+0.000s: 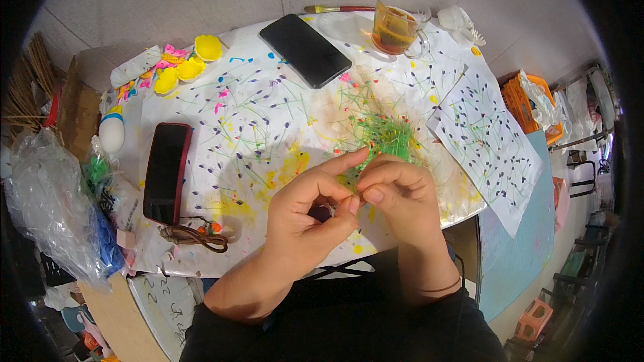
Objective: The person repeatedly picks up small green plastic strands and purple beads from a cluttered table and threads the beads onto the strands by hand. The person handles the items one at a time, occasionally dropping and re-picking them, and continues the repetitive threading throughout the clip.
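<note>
My left hand [314,206] and my right hand [397,191] meet over the near part of the paper-covered table, thumb and forefinger pinched together on each. Something tiny and dark sits between the fingertips; what it is cannot be made out. Just beyond the hands lies a heap of thin green stems [390,138], some with red tips. Many separate green stems with dark purple tips [256,153] are spread over the stained white paper. More of them lie on a white sheet [495,135] at the right.
A black phone [305,51], a glass cup of tea [395,30] and a paintbrush [339,9] are at the back. At left lie a red-cased phone [167,173], a brown cord [196,237], yellow flower-shaped cups [190,68] and a clear plastic bag [50,201]. An orange basket [520,103] stands right.
</note>
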Action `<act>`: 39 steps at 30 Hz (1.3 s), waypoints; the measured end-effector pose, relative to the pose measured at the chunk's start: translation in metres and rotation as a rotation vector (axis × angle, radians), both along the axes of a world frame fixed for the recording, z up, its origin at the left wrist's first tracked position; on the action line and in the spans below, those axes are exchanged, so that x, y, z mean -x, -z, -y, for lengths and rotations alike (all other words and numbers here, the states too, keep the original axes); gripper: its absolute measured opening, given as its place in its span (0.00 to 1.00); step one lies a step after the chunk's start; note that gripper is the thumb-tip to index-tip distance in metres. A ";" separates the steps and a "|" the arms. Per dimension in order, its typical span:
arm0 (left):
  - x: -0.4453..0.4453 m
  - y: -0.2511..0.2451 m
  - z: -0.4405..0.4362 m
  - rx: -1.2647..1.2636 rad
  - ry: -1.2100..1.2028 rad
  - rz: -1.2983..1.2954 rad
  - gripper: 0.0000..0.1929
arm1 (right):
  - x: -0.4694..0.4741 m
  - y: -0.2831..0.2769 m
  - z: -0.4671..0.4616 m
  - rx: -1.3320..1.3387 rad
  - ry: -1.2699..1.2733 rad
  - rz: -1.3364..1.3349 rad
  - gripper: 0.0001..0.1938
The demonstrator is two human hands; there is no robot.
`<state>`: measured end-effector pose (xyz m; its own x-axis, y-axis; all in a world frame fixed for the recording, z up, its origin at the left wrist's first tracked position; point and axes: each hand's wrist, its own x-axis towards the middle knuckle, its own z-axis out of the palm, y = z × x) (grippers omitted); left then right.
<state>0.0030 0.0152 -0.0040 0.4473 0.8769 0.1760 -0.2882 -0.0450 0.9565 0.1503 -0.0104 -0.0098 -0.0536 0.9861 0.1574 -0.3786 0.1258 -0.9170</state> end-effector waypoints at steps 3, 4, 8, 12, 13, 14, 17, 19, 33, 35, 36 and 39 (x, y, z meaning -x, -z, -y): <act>0.000 0.000 0.001 0.115 0.002 0.047 0.03 | 0.002 -0.002 0.000 -0.037 -0.008 -0.009 0.06; 0.000 0.000 0.001 0.166 0.005 0.062 0.03 | 0.002 -0.003 0.000 -0.048 -0.037 -0.036 0.07; 0.003 0.002 -0.006 0.433 0.161 0.267 0.06 | 0.002 -0.009 0.003 0.051 -0.163 -0.288 0.09; 0.002 0.002 -0.007 0.534 0.243 0.320 0.08 | 0.001 -0.008 0.001 -0.084 -0.192 -0.117 0.10; 0.003 0.002 -0.006 0.558 0.254 0.320 0.08 | 0.001 -0.007 0.001 -0.075 -0.201 -0.138 0.10; 0.003 0.002 -0.007 0.566 0.263 0.322 0.08 | 0.002 -0.006 0.002 -0.062 -0.230 -0.169 0.10; 0.006 0.002 -0.007 0.601 0.302 0.334 0.07 | 0.001 -0.005 0.003 -0.073 -0.148 -0.098 0.09; 0.008 0.003 -0.007 0.643 0.336 0.350 0.05 | -0.001 -0.005 0.002 -0.138 -0.115 0.007 0.09; 0.007 0.004 -0.006 0.634 0.330 0.320 0.08 | -0.002 -0.003 -0.003 -0.294 -0.030 0.148 0.07; 0.007 0.003 -0.006 0.624 0.322 0.295 0.09 | -0.001 -0.003 -0.004 -0.327 -0.015 0.151 0.07; 0.007 0.003 -0.006 0.614 0.329 0.290 0.09 | -0.001 -0.004 -0.003 -0.309 -0.032 0.164 0.08; 0.005 -0.001 -0.004 0.384 0.199 0.245 0.04 | -0.002 -0.010 0.000 -0.197 -0.044 0.107 0.10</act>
<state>-0.0022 0.0195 -0.0029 0.5988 0.8006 -0.0218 -0.4734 0.3758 0.7967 0.1523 -0.0104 0.0006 -0.1228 0.9332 0.3378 -0.2896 0.2918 -0.9116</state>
